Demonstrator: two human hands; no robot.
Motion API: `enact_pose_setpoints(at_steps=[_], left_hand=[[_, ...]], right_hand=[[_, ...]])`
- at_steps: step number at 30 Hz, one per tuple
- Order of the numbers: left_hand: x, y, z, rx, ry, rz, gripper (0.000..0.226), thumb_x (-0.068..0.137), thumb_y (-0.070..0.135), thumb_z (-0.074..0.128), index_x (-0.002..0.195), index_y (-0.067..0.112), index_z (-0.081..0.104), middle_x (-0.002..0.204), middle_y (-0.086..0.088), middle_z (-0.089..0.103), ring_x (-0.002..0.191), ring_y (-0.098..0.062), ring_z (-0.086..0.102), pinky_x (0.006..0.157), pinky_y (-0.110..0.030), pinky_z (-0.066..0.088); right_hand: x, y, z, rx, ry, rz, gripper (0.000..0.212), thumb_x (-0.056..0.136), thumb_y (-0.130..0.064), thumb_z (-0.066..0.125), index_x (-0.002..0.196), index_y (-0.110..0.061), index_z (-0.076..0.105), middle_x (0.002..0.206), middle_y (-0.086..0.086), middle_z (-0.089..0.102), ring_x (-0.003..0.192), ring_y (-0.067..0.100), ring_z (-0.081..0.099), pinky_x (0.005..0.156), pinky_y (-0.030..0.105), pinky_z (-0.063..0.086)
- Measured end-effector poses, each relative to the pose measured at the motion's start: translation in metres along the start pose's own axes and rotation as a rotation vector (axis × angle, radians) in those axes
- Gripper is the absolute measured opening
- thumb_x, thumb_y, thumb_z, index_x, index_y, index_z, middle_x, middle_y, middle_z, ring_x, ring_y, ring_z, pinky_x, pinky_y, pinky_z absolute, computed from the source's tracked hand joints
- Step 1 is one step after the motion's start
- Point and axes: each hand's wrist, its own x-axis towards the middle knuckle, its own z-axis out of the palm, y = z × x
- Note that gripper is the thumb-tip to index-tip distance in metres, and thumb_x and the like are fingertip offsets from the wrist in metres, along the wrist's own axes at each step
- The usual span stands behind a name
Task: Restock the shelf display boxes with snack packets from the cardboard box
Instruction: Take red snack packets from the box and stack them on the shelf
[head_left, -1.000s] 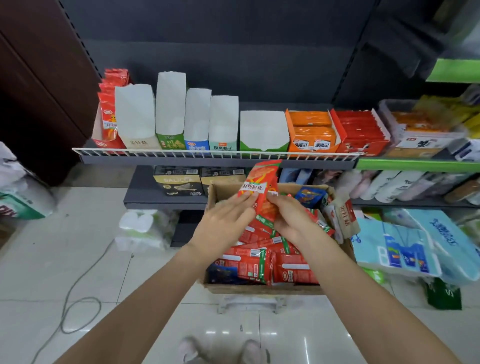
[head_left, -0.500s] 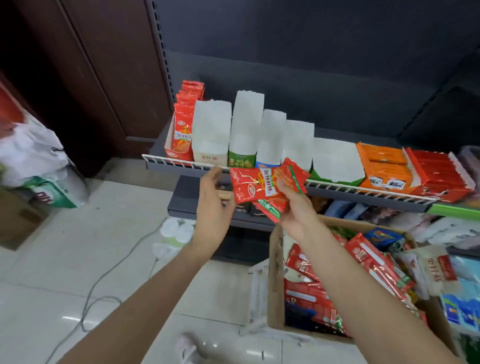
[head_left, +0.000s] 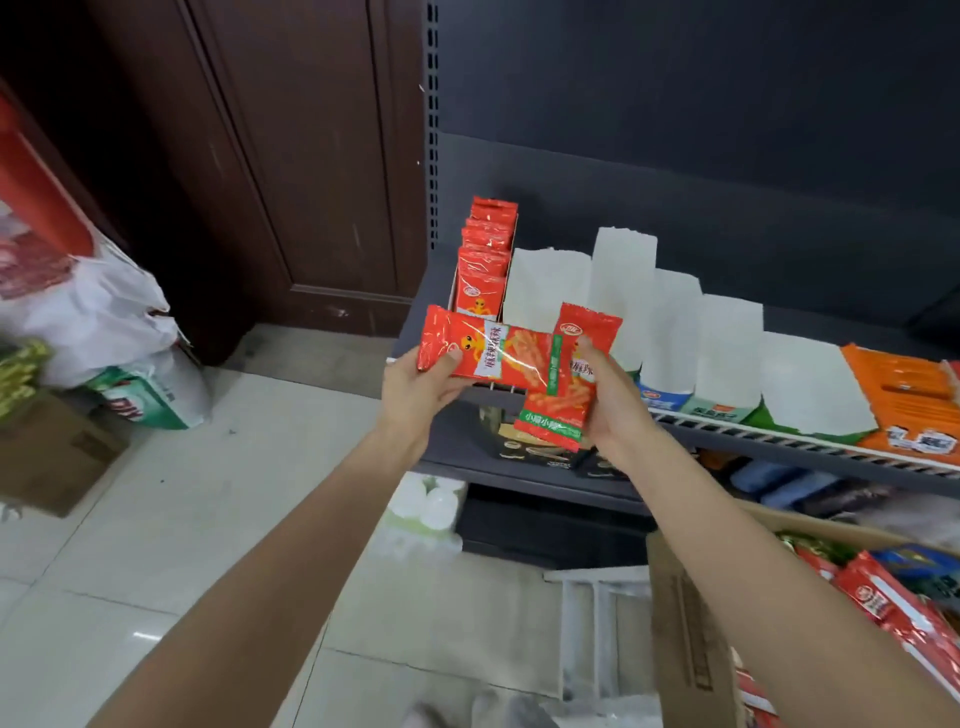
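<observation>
Meanwhile each hand grips a red packet (head_left: 485, 351); the leftmost display box (head_left: 480, 280) holds matching packets.

Cardboard box (head_left: 691, 649): cut off by right and bottom edges; far wall hidden behind right forearm.
Red snack packets in box (head_left: 878, 597): partly out of view, print blurred.
Upright red packet (head_left: 563, 384): middle covered by crosswise red packet (head_left: 485, 353) and by right hand (head_left: 610, 397).
Orange display box (head_left: 904, 410): cut by right edge.
Lower-shelf goods (head_left: 779, 480): blurred, unidentifiable.
White sack (head_left: 98, 312): cut by left edge, smeared.
</observation>
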Motion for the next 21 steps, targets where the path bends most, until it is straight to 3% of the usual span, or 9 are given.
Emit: enact_pose_setpoints(at_steps=[3,6,9,13,17,21], left_hand=[[0.025,0.013,-0.009,0.126,-0.036,0.045,0.010,0.088,0.015,0.064,0.096,0.009,0.064,0.084,-0.003,0.073,0.070,-0.015,0.068,0.079,-0.033,0.056],[0.049,0.029,0.001,0.242,-0.160,0.137,0.007,0.086,0.010,0.066,0.092,0.007,0.066,0.071,0.008,0.072,0.062,-0.006,0.068,0.059,-0.020,0.054],[0.077,0.043,0.012,0.351,-0.126,0.221,0.018,0.084,0.020,0.069,0.092,0.005,0.063,0.081,0.004,0.072,0.072,-0.006,0.070,0.066,-0.021,0.056],[0.107,0.053,0.021,0.410,-0.032,0.261,0.034,0.088,0.035,0.062,0.116,0.019,0.051,0.105,0.005,0.065,0.093,-0.005,0.064,0.074,-0.018,0.051],[0.133,0.059,0.011,0.375,-0.172,0.212,0.026,0.096,0.031,0.051,0.122,0.027,0.047,0.113,0.004,0.064,0.099,-0.008,0.064,0.083,-0.026,0.051],[0.151,0.061,0.004,0.437,-0.287,0.249,0.021,0.099,0.025,0.046,0.119,0.028,0.048,0.118,0.001,0.065,0.107,-0.012,0.063,0.094,-0.037,0.051]], right_hand=[[0.017,-0.015,0.009,-0.263,-0.150,-0.043,0.041,0.086,-0.050,0.057,0.119,-0.025,0.056,0.107,-0.001,0.071,0.096,0.018,0.069,0.093,0.043,0.050],[0.034,-0.027,0.026,-0.495,-0.311,-0.098,0.037,0.083,-0.037,0.068,0.117,-0.026,0.058,0.107,-0.003,0.071,0.096,0.016,0.069,0.093,0.040,0.051],[0.059,-0.037,0.045,-0.567,-0.307,-0.170,0.041,0.082,-0.025,0.071,0.120,-0.023,0.056,0.112,-0.002,0.069,0.099,0.016,0.067,0.094,0.041,0.051],[0.093,-0.049,0.066,-0.523,-0.153,-0.243,0.042,0.083,-0.023,0.071,0.121,-0.021,0.053,0.117,0.000,0.065,0.103,0.016,0.064,0.095,0.042,0.050],[0.115,-0.058,0.085,-0.434,-0.163,-0.331,0.041,0.084,-0.016,0.070,0.122,-0.017,0.055,0.116,0.001,0.066,0.103,0.016,0.063,0.091,0.037,0.051],[0.131,-0.062,0.095,-0.549,-0.108,-0.384,0.038,0.082,-0.014,0.071,0.118,-0.013,0.058,0.114,0.002,0.066,0.103,0.017,0.063,0.094,0.040,0.050]])
